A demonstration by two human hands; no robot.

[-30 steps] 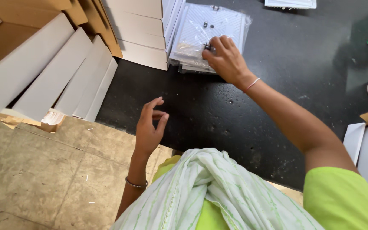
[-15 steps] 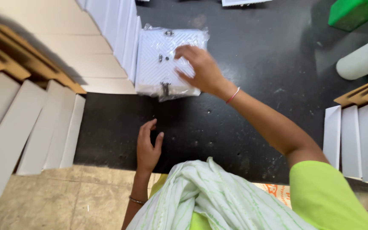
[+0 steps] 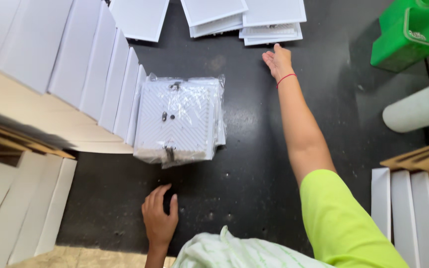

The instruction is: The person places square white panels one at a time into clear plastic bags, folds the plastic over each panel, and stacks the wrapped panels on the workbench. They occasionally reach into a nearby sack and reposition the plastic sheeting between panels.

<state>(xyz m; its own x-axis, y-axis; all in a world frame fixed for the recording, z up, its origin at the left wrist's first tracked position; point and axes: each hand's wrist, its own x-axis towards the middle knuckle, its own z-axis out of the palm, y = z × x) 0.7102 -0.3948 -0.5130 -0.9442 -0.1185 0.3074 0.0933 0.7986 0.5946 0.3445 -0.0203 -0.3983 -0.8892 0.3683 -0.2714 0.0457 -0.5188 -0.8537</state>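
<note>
Black tabletop (image 3: 254, 164) all around. Nearest, the left hand (image 3: 159, 221) lies flat, fingers loosely spread, holding nothing, just near one plastic-wrapped pack of white square panels (image 3: 178, 120). That pack sits mid-table, touching a leaning row of white boxes (image 3: 95, 69) on its left. Farther off, the right hand (image 3: 279, 60) is open and empty, beside two stacks of white panels (image 3: 247, 17). Green bin (image 3: 408, 34) far right.

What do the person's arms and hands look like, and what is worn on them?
Both hands are bare. The right hand has a thin red thread around the wrist, and a bright lime-green short sleeve covers the upper arm. The left hand shows no ring or glove.
</note>
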